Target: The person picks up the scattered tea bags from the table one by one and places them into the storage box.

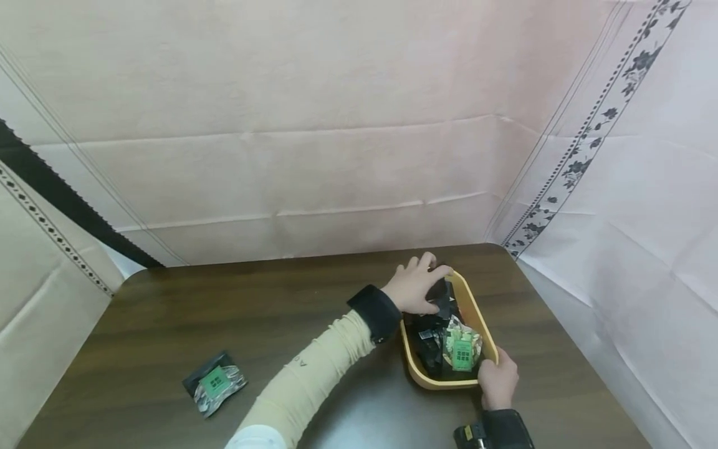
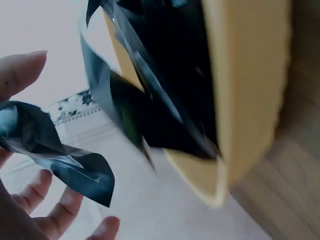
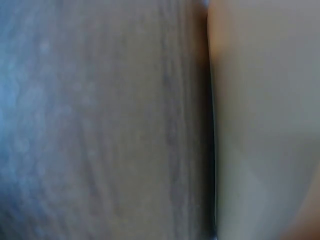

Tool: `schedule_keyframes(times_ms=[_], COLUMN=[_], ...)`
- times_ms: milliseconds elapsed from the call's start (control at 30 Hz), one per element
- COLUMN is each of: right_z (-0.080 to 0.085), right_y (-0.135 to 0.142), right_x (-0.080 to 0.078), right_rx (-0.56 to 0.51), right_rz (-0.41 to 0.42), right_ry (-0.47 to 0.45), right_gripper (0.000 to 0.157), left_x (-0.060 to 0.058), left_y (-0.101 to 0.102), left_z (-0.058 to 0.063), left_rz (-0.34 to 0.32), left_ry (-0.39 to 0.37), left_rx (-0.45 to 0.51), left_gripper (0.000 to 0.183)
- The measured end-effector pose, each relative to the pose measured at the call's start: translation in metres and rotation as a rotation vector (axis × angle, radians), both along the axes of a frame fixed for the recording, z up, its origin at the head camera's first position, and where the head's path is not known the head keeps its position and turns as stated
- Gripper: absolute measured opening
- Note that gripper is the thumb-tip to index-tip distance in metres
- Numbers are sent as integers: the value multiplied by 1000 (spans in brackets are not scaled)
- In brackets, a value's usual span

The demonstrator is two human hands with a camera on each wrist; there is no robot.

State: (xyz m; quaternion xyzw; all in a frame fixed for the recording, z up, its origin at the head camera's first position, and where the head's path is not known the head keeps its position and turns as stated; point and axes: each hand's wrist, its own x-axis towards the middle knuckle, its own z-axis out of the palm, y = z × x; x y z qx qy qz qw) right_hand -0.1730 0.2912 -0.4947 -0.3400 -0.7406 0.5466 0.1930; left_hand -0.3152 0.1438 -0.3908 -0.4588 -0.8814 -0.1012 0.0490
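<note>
A yellow plastic basket [image 1: 412, 368] stands on the table's right side, filled with dark foil packets [image 1: 429, 343]. One packet with a green label [image 1: 462, 354] lies on top near its front end. My left hand [image 1: 414, 288] is over the basket's far end. In the left wrist view it holds a dark packet [image 2: 82, 175] between thumb and fingers, beside the packets in the basket. My right hand [image 1: 499, 379] grips the basket's near right corner by the rim. The right wrist view shows mostly blurred basket wall [image 3: 265, 100] and wood.
Another dark packet with a green label [image 1: 215, 381] lies on the left part of the brown wooden table [image 1: 280, 312]. Pale cloth [image 1: 314, 156] hangs behind the table and at its sides. A small black device [image 1: 470, 434] sits at the right wrist.
</note>
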Motion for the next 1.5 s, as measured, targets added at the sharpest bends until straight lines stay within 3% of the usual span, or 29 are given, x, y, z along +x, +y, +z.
schedule_keyframes(times_ms=[133,367,500,667,833,967,1067,1300,1500], right_z=[-3,-5,-4,-4,-4,-4,-3,-3,-3], right_y=[-5,-7,0,-5,-5,-1,1,2,2], right_x=[-1,-2,-1,-4,-6,-6,-6,-9,-8], right_rx=[26,36,31,18,12,-23,-39,-41,-28], right_rz=[16,15,-7,10,14,-15,-38,-34,-36], right_ry=[-7,-20,3,8,-3,-21,-36,-60,-51], right_gripper=[51,51,53,52,52,53,55,57,56], left_x=[-1,-6,-9,-13,-13,-13,-13,3,22], left_y=[16,21,22,-5,-50,-99,-143,-245,-297], left_z=[-9,-26,-23,-16,-15,-23,-32,-48,-56], left_rz=[29,-15,-52,-57,-39,-9,51,265,391], left_ry=[3,-150,-181,-179,-134,-29,21,1,-51], left_rx=[-35,0,35,97,169,227,252,220,163], left_gripper=[87,105,104,96,78,69,66,64,65])
